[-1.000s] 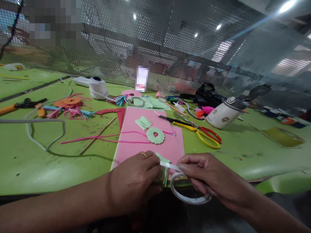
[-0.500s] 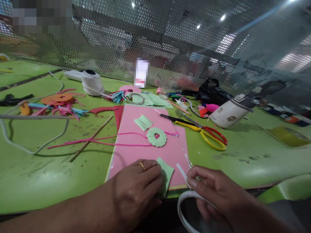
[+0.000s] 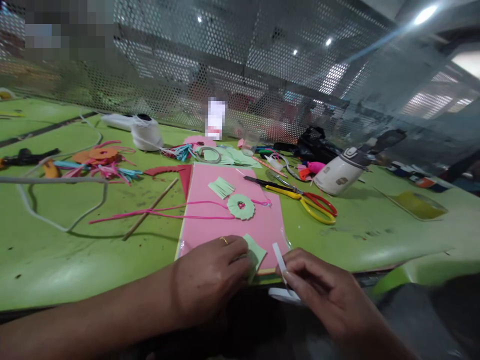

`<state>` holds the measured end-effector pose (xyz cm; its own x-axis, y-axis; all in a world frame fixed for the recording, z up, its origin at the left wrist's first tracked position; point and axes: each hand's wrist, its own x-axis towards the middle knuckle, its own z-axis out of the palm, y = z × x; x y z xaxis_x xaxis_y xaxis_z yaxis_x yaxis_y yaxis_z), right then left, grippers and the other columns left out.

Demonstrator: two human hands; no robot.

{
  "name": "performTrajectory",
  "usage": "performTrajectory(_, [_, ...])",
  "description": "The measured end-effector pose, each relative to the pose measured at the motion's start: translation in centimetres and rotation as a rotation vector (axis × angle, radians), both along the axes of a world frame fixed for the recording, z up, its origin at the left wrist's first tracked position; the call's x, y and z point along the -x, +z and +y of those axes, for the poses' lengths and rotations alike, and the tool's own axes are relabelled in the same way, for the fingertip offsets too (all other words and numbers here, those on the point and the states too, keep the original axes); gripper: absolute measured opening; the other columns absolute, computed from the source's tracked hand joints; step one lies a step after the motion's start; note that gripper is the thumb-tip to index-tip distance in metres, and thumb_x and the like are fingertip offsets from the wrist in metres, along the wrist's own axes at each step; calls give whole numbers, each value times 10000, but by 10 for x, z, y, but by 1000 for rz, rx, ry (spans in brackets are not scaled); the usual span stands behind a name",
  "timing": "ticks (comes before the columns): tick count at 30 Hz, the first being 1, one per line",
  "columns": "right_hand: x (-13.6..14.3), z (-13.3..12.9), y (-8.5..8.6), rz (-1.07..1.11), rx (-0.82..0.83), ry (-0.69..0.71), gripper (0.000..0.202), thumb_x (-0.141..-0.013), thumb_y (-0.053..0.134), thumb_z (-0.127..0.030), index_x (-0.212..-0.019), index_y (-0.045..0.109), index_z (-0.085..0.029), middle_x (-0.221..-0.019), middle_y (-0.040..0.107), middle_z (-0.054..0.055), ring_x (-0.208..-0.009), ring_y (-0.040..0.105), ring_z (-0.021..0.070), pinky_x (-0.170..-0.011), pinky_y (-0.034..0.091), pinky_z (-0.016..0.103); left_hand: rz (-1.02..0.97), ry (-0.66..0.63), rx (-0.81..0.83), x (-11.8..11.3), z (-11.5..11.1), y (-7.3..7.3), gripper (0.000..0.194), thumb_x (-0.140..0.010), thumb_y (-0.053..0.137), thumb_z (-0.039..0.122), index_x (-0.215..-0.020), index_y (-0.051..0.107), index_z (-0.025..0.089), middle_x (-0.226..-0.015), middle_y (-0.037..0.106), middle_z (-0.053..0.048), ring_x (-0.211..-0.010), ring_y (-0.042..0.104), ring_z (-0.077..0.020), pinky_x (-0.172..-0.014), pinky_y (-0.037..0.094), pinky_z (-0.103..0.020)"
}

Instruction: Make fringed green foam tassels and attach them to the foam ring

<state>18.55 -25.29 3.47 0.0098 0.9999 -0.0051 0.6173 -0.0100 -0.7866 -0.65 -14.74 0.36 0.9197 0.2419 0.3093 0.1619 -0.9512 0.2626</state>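
Note:
My left hand [image 3: 221, 272], with a ring on one finger, is closed at the table's front edge on a light green piece of paper [image 3: 256, 252]. A corner of that paper sticks out to the right of the fingers. Between thumb and fingers, my right hand [image 3: 318, 287] pinches a narrow strip of white tape [image 3: 279, 257]. A white loop of the tape [image 3: 283, 295] hangs just below. Beyond both hands, a green scalloped paper disc [image 3: 241, 207] with pink cords [image 3: 138, 215] lies on a pink sheet [image 3: 210, 230], beside a fringed green paper piece [image 3: 221, 187].
Scissors [image 3: 318, 207] and a black-and-yellow cutter [image 3: 270, 186] lie to the right, before a white bottle [image 3: 337, 172]. A stick [image 3: 150, 210], thread spool [image 3: 146, 134] and paper flowers [image 3: 97, 156] are on the left. A perforated metal screen [image 3: 168, 60] stands behind the green table [image 3: 75, 265].
The view has shifted slightly. My right hand's tape strip now stands more upright, and the loop below looks flatter and smaller. My left hand keeps its hold on the green paper.

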Motion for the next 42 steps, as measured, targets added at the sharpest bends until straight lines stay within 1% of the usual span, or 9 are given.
performTrajectory(5, [5,8,2,-40,107,9,226,-887,455,-326,-745,558,-184,-702,571,9,-674,522,144,-618,414,229,24,49,-48,-10,-10,4,171,-839,552,298,-927,533,153,-890,564,-58,-866,495,-224,-774,455,-390])
performTrajectory(9, [2,13,9,-34,108,13,229,-891,462,-324,-736,562,-188,-698,575,8,-690,532,151,-651,417,237,15,58,-128,-19,-15,-6,72,-850,500,192,-891,542,150,-829,556,-61,-811,487,-231,-728,462,-421])
performTrajectory(12, [-6,15,14,38,137,24,239,-903,450,-321,-732,555,-191,-707,571,7,-708,543,151,-674,417,235,-56,70,-133,-20,-16,-15,95,-831,482,120,-895,550,133,-818,554,-69,-809,501,-230,-725,479,-430])
performTrajectory(16, [-14,20,15,47,208,34,256,-906,454,-325,-702,528,-190,-679,552,-4,-675,516,136,-651,397,231,-204,51,-154,-17,-16,-25,186,-848,435,99,-981,561,70,-943,580,-133,-965,524,-250,-902,459,-470])
performTrajectory(19, [-13,29,11,44,262,51,248,-892,473,-311,-681,508,-186,-645,536,-17,-640,493,125,-612,377,227,-275,51,-214,-15,-16,-27,243,-851,414,97,-1030,565,32,-1015,590,-174,-1070,509,-278,-971,435,-481])
performTrajectory(24, [-5,41,3,-21,330,12,229,-855,499,-268,-645,505,-178,-615,539,-14,-608,482,127,-565,350,234,-291,59,-223,-15,-16,-23,274,-837,436,96,-1054,576,7,-1051,600,-203,-1130,497,-293,-952,475,-450])
performTrajectory(32, [-4,39,1,-48,295,50,214,-858,495,-267,-667,528,-179,-629,546,-18,-617,485,128,-564,360,233,-204,34,-126,-16,-15,-28,198,-869,428,118,-978,592,95,-960,617,-124,-1045,539,-235,-959,453,-451])
performTrajectory(38, [3,24,-2,-138,196,74,196,-882,477,-270,-721,555,-190,-666,582,-14,-648,509,135,-573,356,239,-169,24,-24,-13,-12,-13,191,-894,397,142,-922,585,127,-918,609,-105,-965,552,-194,-877,486,-381])
performTrajectory(42, [8,10,-4,-152,107,68,165,-888,472,-257,-766,563,-195,-704,600,-9,-670,525,139,-608,368,247,-139,42,6,-12,-14,-3,203,-900,390,152,-885,590,119,-910,598,-109,-989,531,-200,-856,479,-359])
